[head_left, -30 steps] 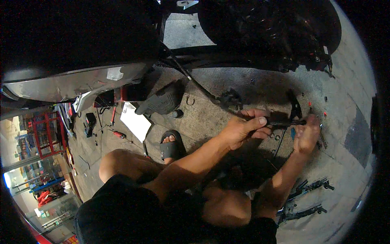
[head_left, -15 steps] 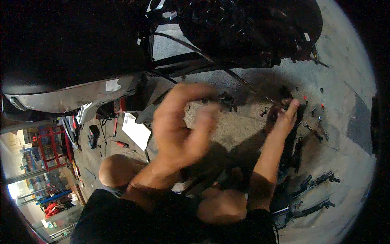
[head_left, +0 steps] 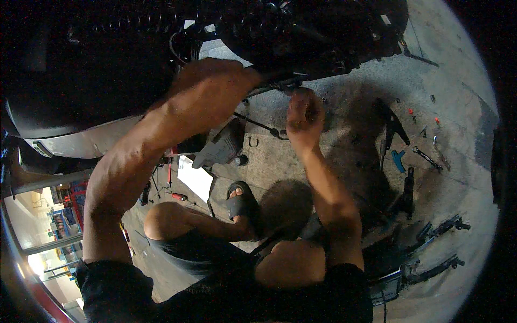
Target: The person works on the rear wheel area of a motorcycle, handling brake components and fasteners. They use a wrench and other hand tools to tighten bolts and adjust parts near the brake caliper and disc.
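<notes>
The dark underside and frame of a partly stripped vehicle (head_left: 323, 37) spans the top of the view. My left hand (head_left: 218, 81) reaches up to its lower edge, back upward, fingers bent together and their tips in shadow. My right hand (head_left: 306, 116) is raised just to the right of it, its fingers curled in and closed. A thin dark part (head_left: 283, 85) lies between the fingertips of both hands; dim light hides what each hand grips. Below the left wrist, a black rod (head_left: 256, 123) slants toward the right forearm.
On the floor at right lie a black bracket (head_left: 397, 129), a teal piece (head_left: 398, 160), a ratchet wrench (head_left: 428, 158) and small red parts. A white sheet (head_left: 195, 178), a grey cover (head_left: 222, 145) and a red-handled screwdriver (head_left: 177, 196) lie at left, near my sandalled foot (head_left: 240, 200).
My left hand has moved up to the vehicle's lower edge. My right hand has come left and up beside it. The long black cable stretched to my right hand no longer shows there.
</notes>
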{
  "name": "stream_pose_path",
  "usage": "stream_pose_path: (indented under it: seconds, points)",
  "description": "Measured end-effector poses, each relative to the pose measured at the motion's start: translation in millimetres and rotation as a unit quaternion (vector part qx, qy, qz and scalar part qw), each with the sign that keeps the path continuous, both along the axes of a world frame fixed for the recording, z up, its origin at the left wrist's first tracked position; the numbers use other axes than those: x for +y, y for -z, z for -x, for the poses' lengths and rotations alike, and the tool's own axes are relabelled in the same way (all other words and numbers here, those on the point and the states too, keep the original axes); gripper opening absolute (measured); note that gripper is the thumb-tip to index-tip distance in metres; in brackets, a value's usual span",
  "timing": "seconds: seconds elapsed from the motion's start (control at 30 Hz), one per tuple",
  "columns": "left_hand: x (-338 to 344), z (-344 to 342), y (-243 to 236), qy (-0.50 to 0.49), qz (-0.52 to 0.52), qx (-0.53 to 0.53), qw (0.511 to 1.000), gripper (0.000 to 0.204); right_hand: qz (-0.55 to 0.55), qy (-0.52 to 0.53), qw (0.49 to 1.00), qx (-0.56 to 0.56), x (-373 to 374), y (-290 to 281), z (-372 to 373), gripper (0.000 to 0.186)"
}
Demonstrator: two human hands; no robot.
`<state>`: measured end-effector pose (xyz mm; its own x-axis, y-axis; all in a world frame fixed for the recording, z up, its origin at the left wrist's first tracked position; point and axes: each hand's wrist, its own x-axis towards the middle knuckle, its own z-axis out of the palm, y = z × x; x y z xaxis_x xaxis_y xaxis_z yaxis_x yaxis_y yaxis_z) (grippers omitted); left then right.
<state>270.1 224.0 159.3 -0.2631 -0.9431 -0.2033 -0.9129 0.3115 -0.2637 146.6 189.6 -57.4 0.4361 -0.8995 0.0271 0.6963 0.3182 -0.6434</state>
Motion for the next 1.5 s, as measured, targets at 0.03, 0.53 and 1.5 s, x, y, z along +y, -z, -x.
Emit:
stream_pose_path:
  seconds: [0.03,0.53,1.5]
  points:
    - [-0.5,-2.5,-5.8,0.007,0.037,-0.018,0.999,0.021,0.060,0.030,0.994,0.084,2.2,2.8,-3.0,0.016]
    - [-38.4,-47.7,47.6,-0.119,0.002,-0.092,0.989,0.024,-0.151,-0.203,0.947,0.200,-23.9,63.9,-52.2,0.035]
    - [-70.4,-100.6,134.9,-0.114,-0.056,0.226,0.966,0.042,-0.195,-0.209,0.954,-0.093,-48.4,79.5,-49.8,0.021]
